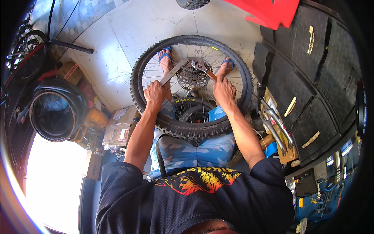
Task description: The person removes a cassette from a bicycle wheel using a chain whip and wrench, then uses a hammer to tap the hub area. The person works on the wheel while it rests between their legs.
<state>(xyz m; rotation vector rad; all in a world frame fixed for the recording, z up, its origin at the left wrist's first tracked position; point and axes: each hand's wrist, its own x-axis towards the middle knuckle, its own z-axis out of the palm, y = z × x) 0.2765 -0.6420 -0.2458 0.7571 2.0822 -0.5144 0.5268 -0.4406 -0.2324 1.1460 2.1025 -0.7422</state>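
A bicycle wheel with a knobby black tyre (241, 62) lies across my lap and shins. Its large sprocket cassette (193, 81) faces up at the hub. My left hand (154, 93) is closed round the end of a chain whip (174, 72), a flat grey bar reaching the cassette's upper left; its chain is too small to make out. In my right hand (224, 92) is the handle of an adjustable wrench (202, 67), brown-orange at the grip. The wrench's jaws sit over the cassette's centre top, near the bar's far end. Whatever they grip is hidden.
Beneath the wheel shows another tyre (191, 102). Black drawers (296, 78) with pale handles line the right, beside metal fork legs (274, 123). Hanging tyres (54, 113), cardboard boxes (120, 123) and bicycles stand at left. A red object (269, 11) juts in at top right.
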